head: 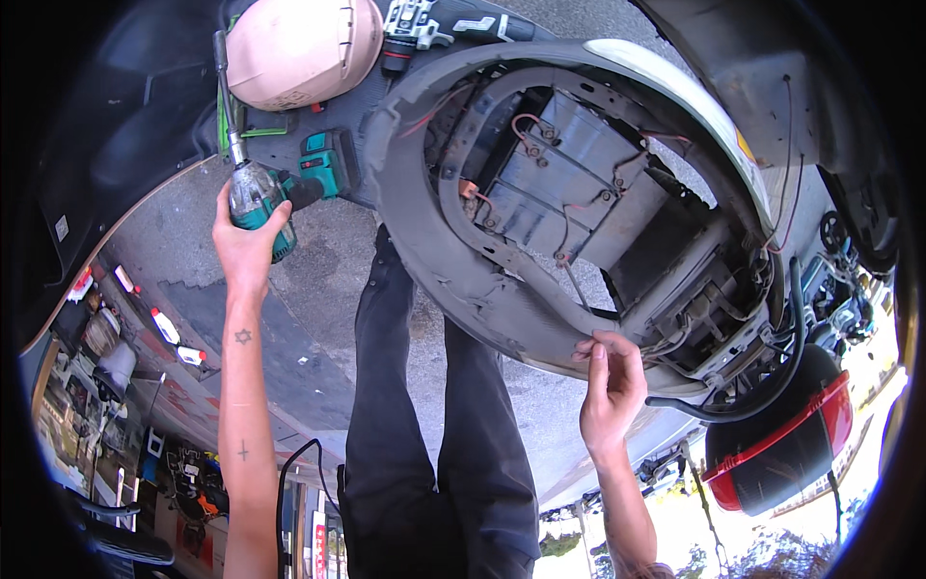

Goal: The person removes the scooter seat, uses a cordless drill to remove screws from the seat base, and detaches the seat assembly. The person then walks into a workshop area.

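My left hand [251, 235] grips a teal cordless impact driver [257, 194] around its motor housing. A long metal socket extension [226, 101] points away from me out of its nose. My right hand [613, 387] is half curled at the near rim of a scooter's grey plastic body [427, 239]. Whether its fingertips touch the rim or hold something small is hard to make out. Inside the oval opening, a metal frame tube [499, 250] surrounds several grey batteries [550, 195]. Red and dark wires [526, 121] run to the battery terminals.
On the dark footboard [278, 148] lie a pink helmet [304, 51] and a white-and-black power tool [409, 32]. A black grab rail [781, 376] and a red-and-black top box [778, 441] stand at the right. White bottles [166, 326] are on the ground at left.
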`<control>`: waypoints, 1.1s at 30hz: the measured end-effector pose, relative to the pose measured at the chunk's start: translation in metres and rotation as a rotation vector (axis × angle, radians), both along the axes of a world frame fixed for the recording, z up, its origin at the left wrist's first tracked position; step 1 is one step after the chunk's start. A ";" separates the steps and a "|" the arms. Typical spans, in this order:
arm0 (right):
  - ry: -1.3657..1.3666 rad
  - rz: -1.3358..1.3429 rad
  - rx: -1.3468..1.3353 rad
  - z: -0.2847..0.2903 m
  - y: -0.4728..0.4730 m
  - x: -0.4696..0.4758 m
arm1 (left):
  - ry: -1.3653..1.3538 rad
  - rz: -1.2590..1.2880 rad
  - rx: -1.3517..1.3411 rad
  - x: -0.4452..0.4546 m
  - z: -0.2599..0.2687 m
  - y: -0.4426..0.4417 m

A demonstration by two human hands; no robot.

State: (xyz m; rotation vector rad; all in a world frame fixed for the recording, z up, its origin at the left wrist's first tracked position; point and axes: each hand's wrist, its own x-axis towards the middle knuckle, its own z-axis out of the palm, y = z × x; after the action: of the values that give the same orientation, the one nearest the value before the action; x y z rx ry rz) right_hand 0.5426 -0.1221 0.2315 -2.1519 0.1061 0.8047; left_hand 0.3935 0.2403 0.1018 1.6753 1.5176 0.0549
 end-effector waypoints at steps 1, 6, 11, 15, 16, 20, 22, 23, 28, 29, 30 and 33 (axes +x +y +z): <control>-0.056 0.068 -0.027 -0.002 -0.011 0.006 | 0.012 0.009 0.006 0.004 -0.002 -0.001; -0.311 0.367 -0.261 -0.017 -0.047 0.022 | 0.088 -0.156 0.030 0.008 -0.005 -0.001; -0.471 0.565 -0.308 -0.038 -0.052 0.023 | 0.116 -0.224 0.087 0.003 -0.009 0.004; -0.503 0.603 -0.335 -0.039 -0.051 0.026 | 0.153 -0.248 0.133 -0.005 -0.013 0.007; -0.488 0.607 -0.342 -0.038 -0.050 0.027 | 0.158 -0.240 0.140 -0.006 -0.014 0.008; -0.497 0.582 -0.354 -0.038 -0.047 0.028 | 0.236 -0.295 0.182 -0.009 -0.015 0.008; -0.511 0.567 -0.358 -0.039 -0.047 0.027 | 0.208 -0.308 0.201 -0.007 -0.015 0.010; -0.512 0.566 -0.359 -0.040 -0.048 0.026 | 0.173 -0.244 0.133 -0.007 -0.014 0.011; -0.531 0.570 -0.362 -0.045 -0.052 0.026 | 0.131 -0.211 -0.021 0.000 -0.010 0.026; -0.511 0.563 -0.357 -0.045 -0.052 0.025 | 0.132 -0.236 -0.036 0.001 -0.007 0.030; -0.514 0.581 -0.356 -0.045 -0.052 0.025 | 0.118 -0.244 0.004 0.002 -0.005 0.030; -0.493 0.556 -0.343 -0.043 -0.051 0.024 | 0.121 -0.388 0.028 0.006 0.005 0.033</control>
State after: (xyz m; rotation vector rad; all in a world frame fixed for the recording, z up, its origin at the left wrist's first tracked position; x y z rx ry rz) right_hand 0.5667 -0.1734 0.1885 -2.6904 -0.6778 0.5481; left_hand 0.3998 0.2734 0.1064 1.9980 1.2556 -0.2370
